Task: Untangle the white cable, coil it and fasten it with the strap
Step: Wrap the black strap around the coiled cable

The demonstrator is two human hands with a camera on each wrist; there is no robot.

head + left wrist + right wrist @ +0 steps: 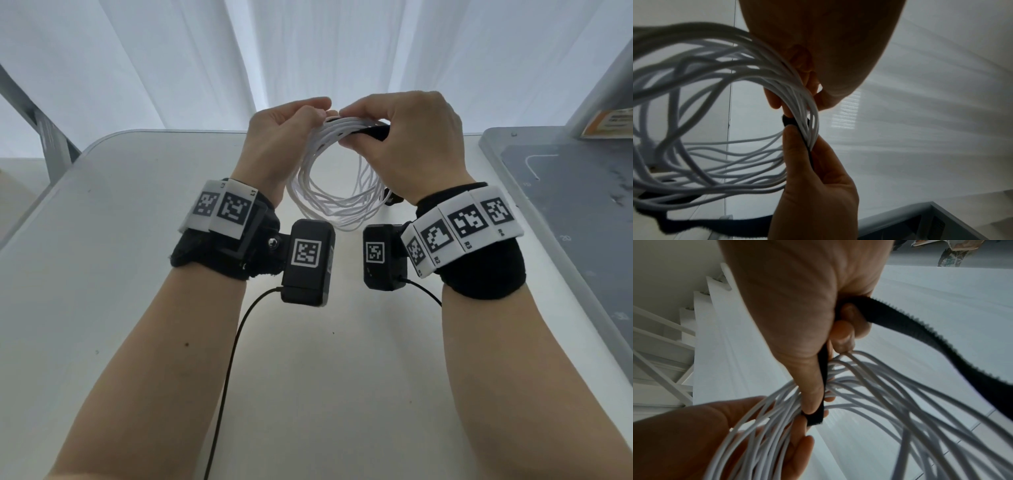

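- Standing at the far left of the head view, a grey metal frame (44,133) rose beside the white table (137,274), with a pale curtain (308,51) hanging behind.
- The left hand (279,144) was raised above the table, its fingers curled round the top of the white cable (329,192), thumb on the near side of the bundle; in the left wrist view the strands (715,91) fanned out below the palm.
- The white cable was already wound into a loose ring of many loops, held in the air between the two hands, its lower arc hanging near the two wrist cameras and clear of the tabletop.
- The black strap (371,133) lay along the top of the ring, just beside the left fingertips; in the right wrist view one end (815,417) was pressed against the strands under the thumb, and the long free tail (931,344) swept away to the right.
- The right hand (407,144) pinched the strap against the cable, thumb (809,378) laid along it and fingers curled over the top.
- Whether the strap wrapped fully round the bundle could not be told.
- At the far right a grey mat (575,212) lay on a tray-like board touching the table edge.
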